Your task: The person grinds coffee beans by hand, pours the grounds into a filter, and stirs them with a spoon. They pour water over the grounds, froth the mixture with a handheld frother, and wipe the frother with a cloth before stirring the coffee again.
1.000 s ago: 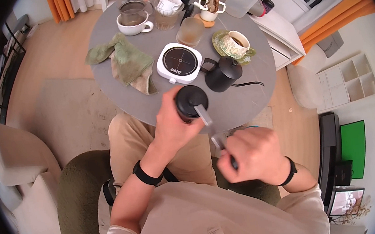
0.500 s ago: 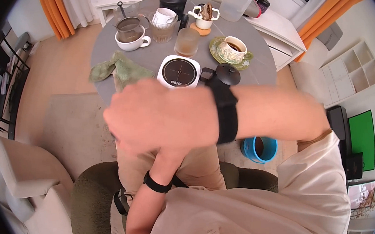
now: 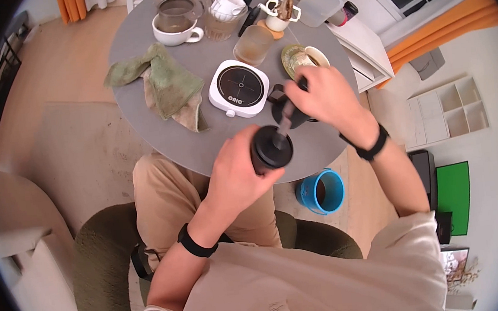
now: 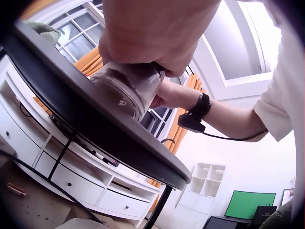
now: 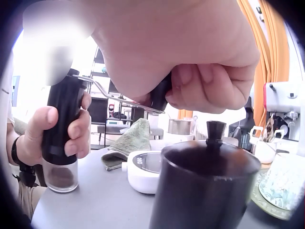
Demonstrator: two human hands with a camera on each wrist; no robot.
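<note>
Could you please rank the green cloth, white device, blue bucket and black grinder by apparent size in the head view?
Green cloth
White device
Blue bucket and black grinder: too alike to rank; left hand partly covers grinder.

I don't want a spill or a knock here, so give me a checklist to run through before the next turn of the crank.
1. Left hand gripping the grinder: ok.
2. Right hand on the crank knob: ok.
3. Clear jar under the grinder: ok; brown contents show inside.
4. Anything left to grind: cannot tell; the lid hides it.
5. Black kettle clear of the swing: cannot tell; the right hand overlaps it in the head view.
</note>
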